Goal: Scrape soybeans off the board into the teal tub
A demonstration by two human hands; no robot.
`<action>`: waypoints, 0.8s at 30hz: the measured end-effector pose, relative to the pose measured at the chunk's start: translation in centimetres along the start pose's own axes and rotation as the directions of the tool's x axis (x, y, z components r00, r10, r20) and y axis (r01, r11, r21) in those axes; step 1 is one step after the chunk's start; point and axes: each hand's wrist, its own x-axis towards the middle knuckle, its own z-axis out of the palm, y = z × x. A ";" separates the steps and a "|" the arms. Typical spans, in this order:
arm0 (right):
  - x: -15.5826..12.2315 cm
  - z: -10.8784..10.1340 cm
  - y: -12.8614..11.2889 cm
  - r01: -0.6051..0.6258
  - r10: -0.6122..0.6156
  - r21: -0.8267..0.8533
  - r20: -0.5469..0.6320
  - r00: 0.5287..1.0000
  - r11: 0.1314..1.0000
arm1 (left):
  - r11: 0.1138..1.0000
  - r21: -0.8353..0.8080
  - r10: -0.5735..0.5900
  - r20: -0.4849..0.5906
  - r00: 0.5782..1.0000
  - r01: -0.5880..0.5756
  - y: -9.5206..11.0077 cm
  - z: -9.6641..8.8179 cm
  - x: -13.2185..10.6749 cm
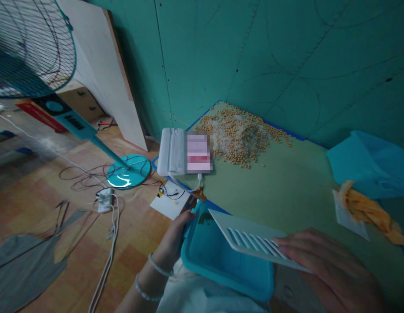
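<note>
My left hand (179, 228), with beaded bracelets at the wrist, grips the left rim of a turquoise plastic tub (221, 256). A few dark bits lie near the tub's far corner. Slanting over the tub is a white slotted plastic board (250, 234), pinched by my right hand (325, 261) at its right end. The board hides part of the tub's inside. Beyond them, on the pale green tabletop (280, 191), lies a heap of soybeans mixed with clear whitish pieces (237, 134).
A white device (172, 152) with a blurred screen and cable stands at the table's left edge. On the right are a light-blue container (368, 161) and an orange cloth (371, 208). A standing fan (130, 169), cables and a power strip (105, 200) occupy the floor at left.
</note>
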 end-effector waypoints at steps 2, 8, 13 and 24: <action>0.3 0.0 -0.1 0.020 -0.020 0.015 0.012 1.000 1.000 | 1.000 -0.013 0.002 0.012 1.000 -0.001 -0.3 -0.3 0.0; 0.4 -0.3 0.3 -0.024 0.024 0.028 -0.010 1.000 0.999 | 1.000 0.019 0.014 -0.021 1.000 -0.013 -0.7 -0.7 -0.1; -0.2 -1.0 2.9 -0.273 0.270 -0.044 -0.078 0.960 0.961 | 0.996 0.071 -0.054 0.032 0.998 0.052 -0.2 -2.2 2.3; -0.3 -0.7 9.4 -0.442 0.370 -0.306 -0.266 0.890 0.843 | 0.910 0.411 0.077 -0.046 0.996 -0.052 0.5 -4.5 7.0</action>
